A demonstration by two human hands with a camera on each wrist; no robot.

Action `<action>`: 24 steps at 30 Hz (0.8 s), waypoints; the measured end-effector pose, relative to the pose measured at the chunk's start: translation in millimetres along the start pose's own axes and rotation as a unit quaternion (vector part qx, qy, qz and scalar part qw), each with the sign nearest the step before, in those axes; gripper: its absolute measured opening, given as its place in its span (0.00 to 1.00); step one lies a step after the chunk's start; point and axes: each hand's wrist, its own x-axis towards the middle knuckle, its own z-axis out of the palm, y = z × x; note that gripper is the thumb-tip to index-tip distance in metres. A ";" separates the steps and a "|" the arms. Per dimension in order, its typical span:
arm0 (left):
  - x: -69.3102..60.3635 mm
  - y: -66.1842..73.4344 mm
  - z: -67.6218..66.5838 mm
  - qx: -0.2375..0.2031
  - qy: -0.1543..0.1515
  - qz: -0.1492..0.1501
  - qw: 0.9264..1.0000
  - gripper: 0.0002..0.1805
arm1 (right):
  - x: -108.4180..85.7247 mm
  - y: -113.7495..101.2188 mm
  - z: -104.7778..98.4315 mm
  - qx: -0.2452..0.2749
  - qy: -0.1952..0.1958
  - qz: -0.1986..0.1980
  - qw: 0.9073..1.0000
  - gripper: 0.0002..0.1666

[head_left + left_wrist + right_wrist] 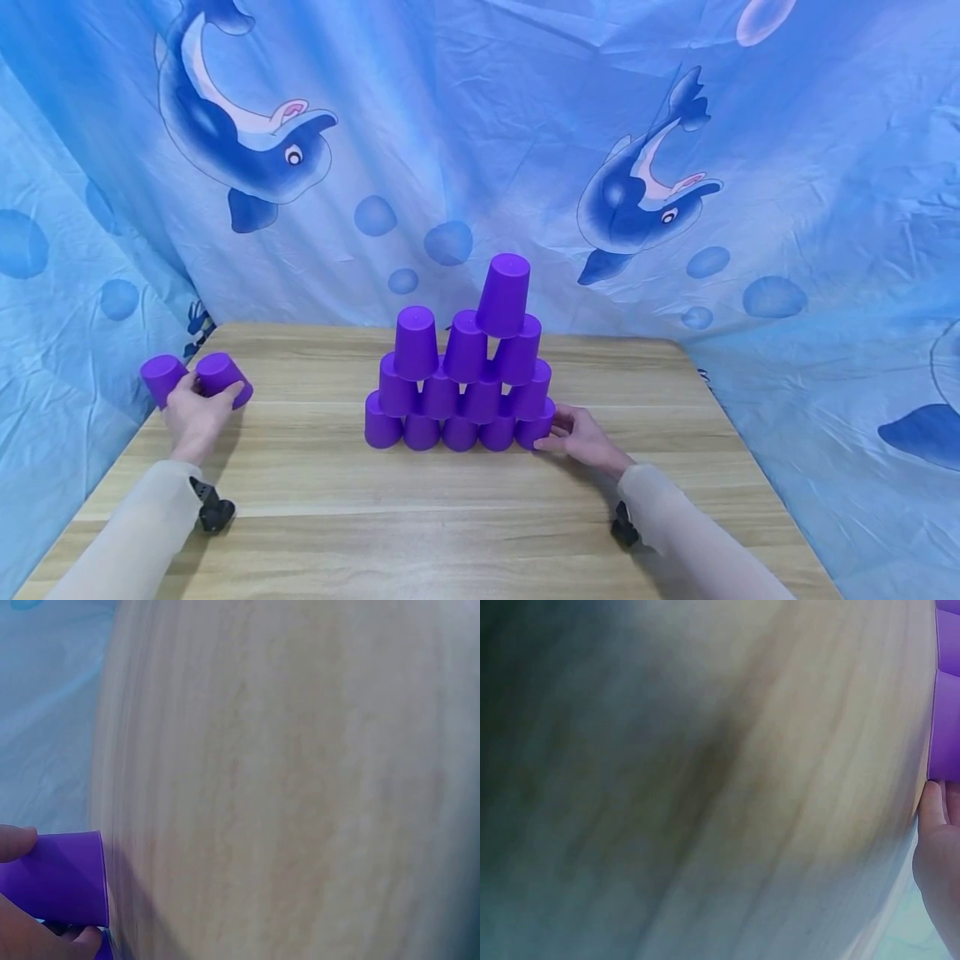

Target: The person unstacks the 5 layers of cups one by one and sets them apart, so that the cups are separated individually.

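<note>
Purple cups stand upside down in a stepped stack (460, 400), with several at the base, fewer in each row above and a single top cup (504, 296) toward the right. My right hand (588, 442) touches the rightmost base cup (531, 428), its thumb near the front. At the far left, my left hand (197, 417) holds two purple cups side by side. Its thumb lies against the right one (219, 375), and its fingers pass between that and the left one (162, 377). Both lean, bases up; whether they touch the table cannot be seen.
The wooden table (315, 508) has its left edge beneath the left cups. A blue dolphin-print curtain (480, 150) hangs close behind and on both sides. Black wrist cameras, a left one (216, 510) and a right one (624, 527), are strapped at the sleeves.
</note>
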 end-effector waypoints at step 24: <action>3.5 1.0 -1.5 0.007 0.006 -0.005 1.000 0.42 | -8.8 -23.9 3.3 0.006 -0.001 0.004 1.000 0.36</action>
